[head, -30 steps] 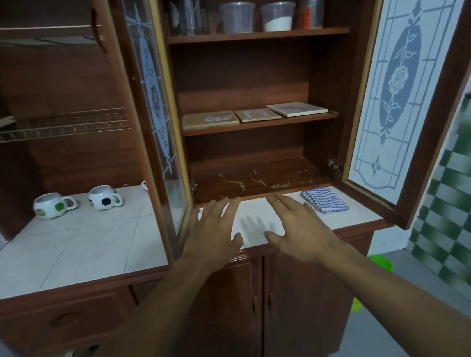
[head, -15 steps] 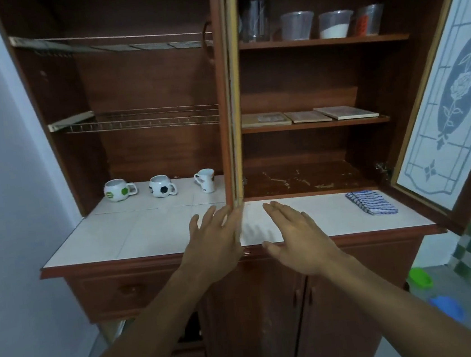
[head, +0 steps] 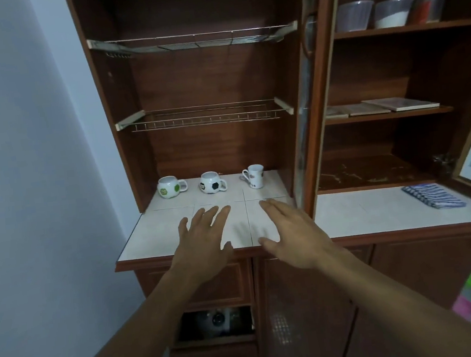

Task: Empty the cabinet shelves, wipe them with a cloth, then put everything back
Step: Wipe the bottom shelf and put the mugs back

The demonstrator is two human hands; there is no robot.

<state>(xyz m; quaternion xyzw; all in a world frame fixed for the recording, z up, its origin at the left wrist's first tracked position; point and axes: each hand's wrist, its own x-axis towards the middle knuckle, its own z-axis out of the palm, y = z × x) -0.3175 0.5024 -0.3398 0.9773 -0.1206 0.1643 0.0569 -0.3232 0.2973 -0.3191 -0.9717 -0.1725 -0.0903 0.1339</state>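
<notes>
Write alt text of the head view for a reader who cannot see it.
A person's left hand and right hand, fingers spread and holding nothing, hover over the white tiled counter of a wooden cabinet. Three mugs stand at the back; a folded striped cloth lies to the right, below shelves with containers.

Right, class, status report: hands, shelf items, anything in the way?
Left hand open, right hand open, both empty. Mugs on counter, cloth untouched. Nothing between hands and mugs.
</notes>
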